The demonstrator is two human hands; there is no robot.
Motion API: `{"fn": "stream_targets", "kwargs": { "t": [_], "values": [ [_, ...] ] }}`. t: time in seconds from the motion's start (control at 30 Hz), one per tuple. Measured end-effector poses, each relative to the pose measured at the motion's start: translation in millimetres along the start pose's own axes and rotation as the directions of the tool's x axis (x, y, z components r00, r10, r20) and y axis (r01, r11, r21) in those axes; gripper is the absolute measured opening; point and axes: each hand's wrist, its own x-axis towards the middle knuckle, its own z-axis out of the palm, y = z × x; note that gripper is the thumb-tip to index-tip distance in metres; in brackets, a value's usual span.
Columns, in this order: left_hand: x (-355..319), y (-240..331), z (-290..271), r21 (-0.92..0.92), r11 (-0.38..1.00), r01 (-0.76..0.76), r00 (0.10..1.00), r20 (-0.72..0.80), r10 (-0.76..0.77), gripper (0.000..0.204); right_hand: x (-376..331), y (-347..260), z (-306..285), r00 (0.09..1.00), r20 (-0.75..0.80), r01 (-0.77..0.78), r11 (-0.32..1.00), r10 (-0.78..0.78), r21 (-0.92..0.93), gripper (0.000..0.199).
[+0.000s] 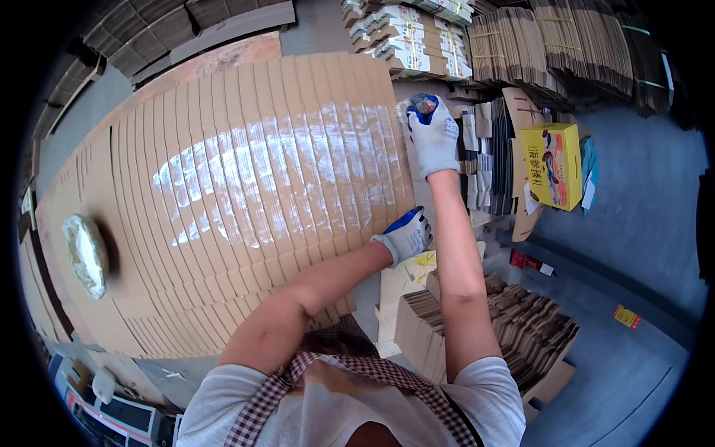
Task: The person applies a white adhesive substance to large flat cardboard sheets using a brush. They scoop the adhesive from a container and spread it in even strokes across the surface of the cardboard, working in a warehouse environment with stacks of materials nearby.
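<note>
Brown cardboard sheets (298,80) lie overlapped in 1 long row, more than 20 of them, lapped too closely for me to count exactly. Across their middle spreads 1 broad white smear (275,160). I see 2 gloved hands, both at the row's right end. The right hand (433,138) is by the upper corner, its fingers curled in around 1 small object (423,104), mostly covered, so I can't tell what it is. The left hand (406,235) is at the lower corner, fingers bent; whether they pinch a sheet, I cannot tell. From both sets of fingers, the sheets stretch away to the left, their nearest edge just beside them. Well apart, at the row's left end, sits 1 round bowl (83,257) with a shiny inside. Beyond the right forearm stands 1 yellow box (551,165).
</note>
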Motion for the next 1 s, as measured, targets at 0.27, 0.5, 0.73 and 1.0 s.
{"fn": "stream_targets", "kwargs": {
  "t": [0.27,0.5,0.73,1.0],
  "values": [
    [0,48,-30,-0.192,0.972,0.138,0.990,-0.005,-0.142,0.039,-18,12,-17,0.997,-0.040,-0.061,0.997,0.059,-0.047,0.045],
    [-16,127,-45,-0.719,0.668,0.190,0.978,0.077,-0.195,0.043,-121,-29,-59,0.937,0.053,-0.323,0.799,0.346,0.507,0.036],
    [-134,189,-115,0.807,0.551,-0.213,0.939,0.325,-0.113,0.020,-219,-40,-24,0.974,-0.033,-0.194,0.906,0.222,0.378,0.037],
    [-162,194,-137,0.786,0.583,-0.207,0.975,0.215,0.057,0.029,-202,-21,-52,0.903,-0.208,-0.295,0.894,0.376,0.337,0.033]
  ]
}}
